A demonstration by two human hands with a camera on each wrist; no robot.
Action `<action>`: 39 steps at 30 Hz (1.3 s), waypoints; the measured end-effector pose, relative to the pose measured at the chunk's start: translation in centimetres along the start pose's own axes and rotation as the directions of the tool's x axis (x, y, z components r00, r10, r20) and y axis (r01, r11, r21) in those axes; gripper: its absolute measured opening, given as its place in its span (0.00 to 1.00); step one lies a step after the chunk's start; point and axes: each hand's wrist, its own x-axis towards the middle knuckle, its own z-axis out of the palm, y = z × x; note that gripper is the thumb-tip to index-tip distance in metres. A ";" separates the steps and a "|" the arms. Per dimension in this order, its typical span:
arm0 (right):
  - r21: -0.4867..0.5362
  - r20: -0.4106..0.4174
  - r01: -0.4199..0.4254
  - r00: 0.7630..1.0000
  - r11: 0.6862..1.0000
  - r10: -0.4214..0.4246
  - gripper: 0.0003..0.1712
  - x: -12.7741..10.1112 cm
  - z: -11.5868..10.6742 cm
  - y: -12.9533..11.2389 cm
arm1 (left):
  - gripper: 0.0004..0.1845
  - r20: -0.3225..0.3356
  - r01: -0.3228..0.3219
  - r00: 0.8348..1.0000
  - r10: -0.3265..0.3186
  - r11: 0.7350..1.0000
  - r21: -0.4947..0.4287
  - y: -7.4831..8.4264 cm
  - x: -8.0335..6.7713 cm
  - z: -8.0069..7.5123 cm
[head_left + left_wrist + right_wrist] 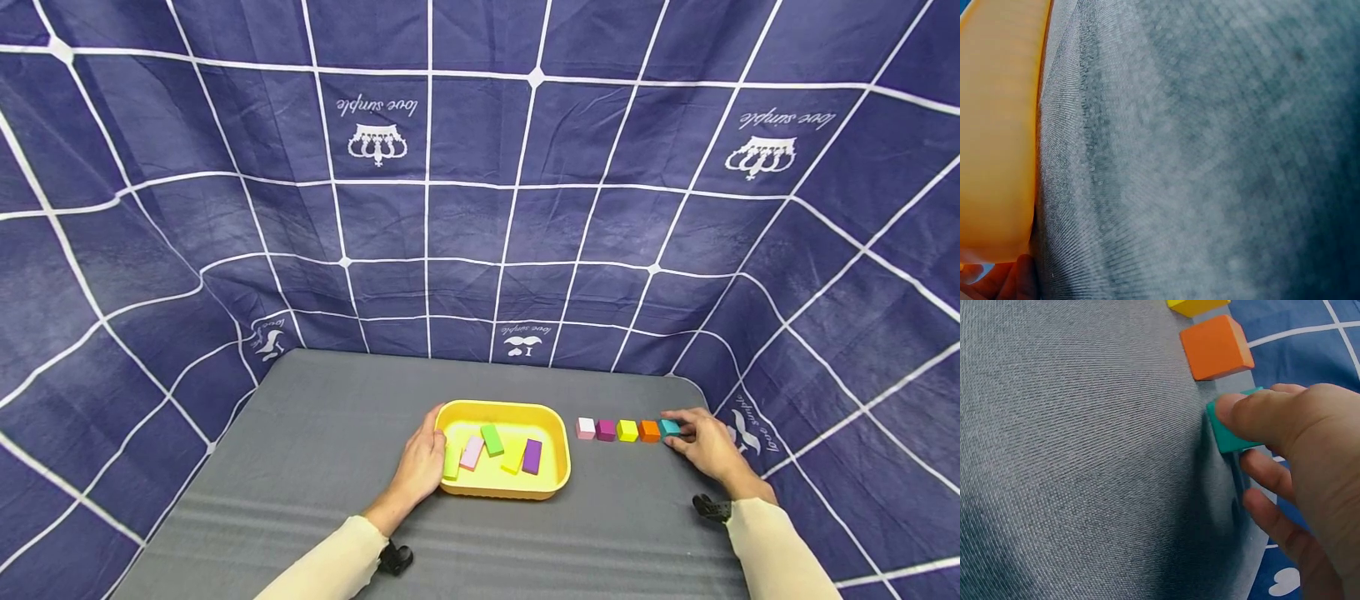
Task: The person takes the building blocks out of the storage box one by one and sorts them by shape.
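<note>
My right hand (pixel 708 446) pinches a teal cube (pixel 1230 436) between thumb and fingers, at the right end of a row of cubes. Beside it in the row is an orange cube (pixel 649 431), then a yellow cube (pixel 627 431), a purple cube (pixel 605 430) and a pink cube (pixel 586 428). At the left end of a yellow plastic tub (pixel 498 492), my left hand (pixel 422 460) grips the wall, thumb by the rim. Inside the tub lie a light green block (pixel 452 461), a pink block (pixel 472 452), a green block (pixel 492 440), a yellow block (pixel 513 457) and a purple block (pixel 532 457).
Grey cloth covers the table (pixel 315 442). A blue curtain (pixel 480 225) with white grid lines rises behind it and along both sides. The right-hand curtain stands close to my right hand.
</note>
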 end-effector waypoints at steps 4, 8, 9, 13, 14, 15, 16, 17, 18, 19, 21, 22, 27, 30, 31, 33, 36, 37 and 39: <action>-0.029 0.002 -0.003 1.000 1.000 0.003 0.30 -0.1 -0.4 -0.5 | 0.29 0.005 0.007 1.000 -0.007 1.000 -0.007 -0.1 0.0 0.0; -0.065 -0.033 0.039 0.999 0.997 -0.041 0.32 -0.3 -0.5 -0.7 | 0.29 0.006 0.006 1.000 -0.006 1.000 -0.014 -0.2 0.1 0.1; -0.072 -0.040 0.049 0.998 0.996 -0.052 0.33 -0.3 -0.5 -0.7 | 0.29 0.005 0.005 1.000 -0.005 1.000 -0.014 -0.2 0.1 0.1; -0.089 -0.053 0.057 0.997 0.994 -0.061 0.34 -0.4 -0.7 -1.5 | 0.29 0.002 0.003 1.000 -0.003 1.000 -0.012 -0.2 0.1 0.1; -0.090 -0.054 0.057 0.997 0.994 -0.062 0.35 -0.4 -0.7 -1.8 | 0.29 0.002 0.002 1.000 -0.002 1.000 -0.010 -0.2 0.1 0.1; -0.091 -0.056 0.060 0.996 0.994 -0.065 0.35 -0.4 -0.7 -2.2 | 0.29 0.001 0.003 1.000 -0.003 1.000 -0.008 -0.2 0.1 0.1; -0.088 -0.057 0.062 0.996 0.994 -0.067 0.35 -0.4 -0.8 -2.6 | 0.29 0.000 0.002 1.000 -0.002 1.000 -0.007 -0.2 0.1 0.1; -0.085 -0.057 0.066 0.996 0.994 -0.071 0.35 -0.3 -0.8 -2.9 | 0.29 -0.001 0.003 1.000 -0.003 1.000 -0.006 -0.2 0.1 0.1; -0.082 -0.059 0.073 0.995 0.994 -0.078 0.35 -0.2 -0.7 -3.4 | 0.29 -0.001 0.004 1.000 -0.004 1.000 -0.005 -0.2 0.1 0.1; -0.087 -0.066 0.086 0.994 0.992 -0.092 0.35 -0.1 -0.7 -3.8 | 0.29 -0.003 0.004 1.000 -0.004 1.000 -0.005 -0.1 0.1 0.1; -0.096 -0.069 0.108 0.991 0.989 -0.115 0.35 0.1 -0.5 -4.5 | 0.29 -0.006 0.003 1.000 -0.003 1.000 -0.004 -0.1 0.1 0.1; -0.099 -0.072 0.120 0.989 0.988 -0.128 0.35 0.2 -0.5 -4.9 | 0.29 -0.007 0.003 1.000 -0.003 1.000 -0.004 -0.1 0.1 0.1; -0.094 -0.062 0.163 0.984 0.982 -0.169 0.35 0.9 -0.1 -6.9 | 0.29 -0.008 0.004 1.000 -0.004 1.000 -0.009 -0.2 0.1 0.2; -0.081 -0.028 0.168 0.985 0.982 -0.171 0.35 1.3 0.1 -8.3 | 0.29 -0.012 0.001 1.000 -0.001 1.000 -0.011 -0.3 0.2 0.2; -0.080 -0.014 0.169 0.985 0.982 -0.171 0.35 1.4 0.2 -8.8 | 0.29 -0.015 -0.003 1.000 0.003 1.000 -0.011 -0.3 0.2 0.3; -0.081 0.011 0.173 0.985 0.982 -0.172 0.35 1.6 0.5 -9.8 | 0.29 -0.014 -0.002 1.000 0.001 1.000 -0.011 -0.3 0.3 0.3; -0.086 0.045 0.186 0.982 0.979 -0.182 0.34 1.8 1.0 -11.3 | 0.29 -0.017 -0.001 1.000 0.001 1.000 -0.012 -0.1 0.2 0.2; -0.086 0.054 0.192 0.981 0.978 -0.188 0.34 1.9 1.3 -11.7 | 0.29 -0.014 0.006 1.000 -0.006 1.000 -0.015 -0.1 0.2 0.2; -0.088 0.069 0.208 0.977 0.974 -0.202 0.33 2.1 1.7 -12.6 | 0.29 -0.009 0.015 1.000 -0.015 1.000 -0.019 0.0 0.2 0.2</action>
